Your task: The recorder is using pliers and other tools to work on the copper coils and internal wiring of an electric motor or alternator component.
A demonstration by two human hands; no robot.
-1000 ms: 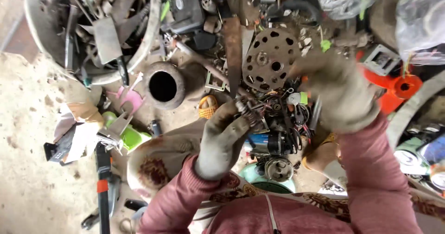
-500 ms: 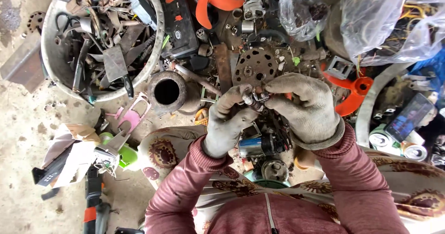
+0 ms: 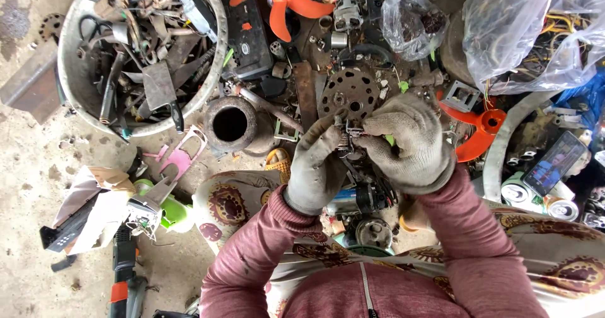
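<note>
Both of my hands wear dirty grey work gloves and meet in the middle of the view over a heap of scrap. My left hand (image 3: 318, 167) and my right hand (image 3: 409, 143) pinch the same small metal part with short wires (image 3: 350, 131) between their fingertips. Just beyond it lies a round perforated metal disc (image 3: 350, 94). Below the hands sits a small motor with dark wires (image 3: 365, 198).
A big metal basin of scrap metal (image 3: 79, 88) stands at the upper left, a rusty pipe fitting (image 3: 230, 124) beside it. Orange fan blades (image 3: 283, 0) lie at the top, another orange fan (image 3: 479, 132) at right. Clear bags of wires (image 3: 529, 28) fill the upper right. Cans (image 3: 520, 192) lie at right.
The hands came together on the small wired part and hold it up in front of the disc. The view has shifted so that the basin and pipe fitting sit lower in frame.
</note>
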